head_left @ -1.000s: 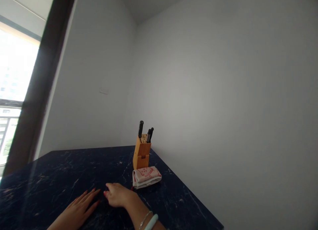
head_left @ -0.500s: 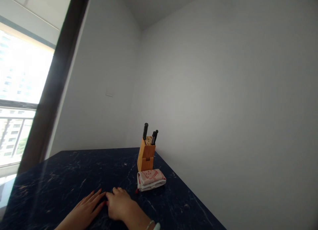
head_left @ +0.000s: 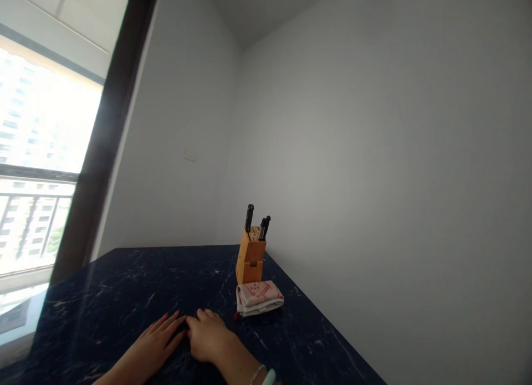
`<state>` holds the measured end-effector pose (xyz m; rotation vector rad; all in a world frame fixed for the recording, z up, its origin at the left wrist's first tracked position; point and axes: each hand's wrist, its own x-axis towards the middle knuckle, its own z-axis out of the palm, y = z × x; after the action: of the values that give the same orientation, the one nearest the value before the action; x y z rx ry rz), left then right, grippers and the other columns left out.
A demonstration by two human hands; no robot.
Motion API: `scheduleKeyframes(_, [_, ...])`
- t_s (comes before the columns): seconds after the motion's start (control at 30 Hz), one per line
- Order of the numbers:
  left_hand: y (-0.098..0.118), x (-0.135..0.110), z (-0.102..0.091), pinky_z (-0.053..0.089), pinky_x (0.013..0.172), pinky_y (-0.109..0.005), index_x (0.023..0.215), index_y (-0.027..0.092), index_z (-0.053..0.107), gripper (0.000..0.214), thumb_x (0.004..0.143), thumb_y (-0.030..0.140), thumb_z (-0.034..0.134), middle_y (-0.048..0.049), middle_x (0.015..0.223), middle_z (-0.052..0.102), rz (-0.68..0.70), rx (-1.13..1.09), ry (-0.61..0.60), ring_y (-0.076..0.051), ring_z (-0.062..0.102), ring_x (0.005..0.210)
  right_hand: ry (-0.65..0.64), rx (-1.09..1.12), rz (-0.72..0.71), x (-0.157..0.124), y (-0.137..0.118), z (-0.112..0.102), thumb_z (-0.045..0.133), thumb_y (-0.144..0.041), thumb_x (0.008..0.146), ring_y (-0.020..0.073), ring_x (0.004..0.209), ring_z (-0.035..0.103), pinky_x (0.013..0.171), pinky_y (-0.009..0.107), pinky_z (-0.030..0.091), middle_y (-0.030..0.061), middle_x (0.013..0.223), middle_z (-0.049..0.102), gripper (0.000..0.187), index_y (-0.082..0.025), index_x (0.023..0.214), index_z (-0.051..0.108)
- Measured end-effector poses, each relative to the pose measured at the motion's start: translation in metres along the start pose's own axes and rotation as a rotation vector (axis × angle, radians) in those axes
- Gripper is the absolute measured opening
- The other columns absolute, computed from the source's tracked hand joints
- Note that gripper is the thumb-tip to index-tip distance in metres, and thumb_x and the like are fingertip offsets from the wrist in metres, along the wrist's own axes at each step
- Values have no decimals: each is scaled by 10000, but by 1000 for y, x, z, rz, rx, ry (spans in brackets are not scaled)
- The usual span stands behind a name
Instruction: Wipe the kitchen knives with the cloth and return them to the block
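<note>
My left hand (head_left: 155, 343) lies flat on the dark blue marbled tabletop (head_left: 166, 274), fingers stretched out and holding nothing. Close beside it rests my right hand (head_left: 208, 335), its fingertips near or touching those of the left. The right fingers are foreshortened and loosely bent on the surface, with nothing visible in them. Ahead and to the right is a folded white cloth (head_left: 260, 297) with a pink-red pattern. Directly behind the cloth stands a wooden knife block (head_left: 251, 260), upright, with several black-handled tools (head_left: 249, 217) in its slots. Neither hand touches the cloth or the block.
A small red thing (head_left: 236, 316) shows at the cloth's left edge, too small to make out. The grey-white wall (head_left: 374, 208) runs along the table's right side. To the left are a dark door frame (head_left: 108, 130) and bright window (head_left: 41, 119).
The whole scene has shifted slightly to the right as the head camera turned a little left. Both hands, the cloth and the knife block keep their places on the table.
</note>
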<state>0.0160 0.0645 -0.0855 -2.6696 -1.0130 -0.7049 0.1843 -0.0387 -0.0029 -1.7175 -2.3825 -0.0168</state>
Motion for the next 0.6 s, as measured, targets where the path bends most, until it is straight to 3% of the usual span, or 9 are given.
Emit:
scheduleKeyframes(0.07, [5,0,-3,350,985,-405,1175,263,540,478,843,530,323,-50,1235,536,-74,-51,1,-248,438,1181,2,1,-9,-1,0,-1,435,-242,764,317,1181,388,936,467,356,194,1276,424,500,-111,1246,426])
scheduleKeyframes(0.3, [16,1,-14,299,1017,-427,1237,249,480,527,846,544,286,-55,1308,456,-139,-96,-62,-259,361,1235,9,2,-22,-2,2,1,387,-248,796,319,1199,368,952,477,335,199,1302,397,499,-105,1273,398])
scheduleKeyframes(0.6, [19,2,-18,282,1030,-423,1245,241,472,528,844,536,296,-59,1322,434,-161,-104,-84,-254,350,1242,15,10,-18,1,3,4,426,-234,768,314,1194,374,958,473,330,191,1294,412,513,-112,1266,410])
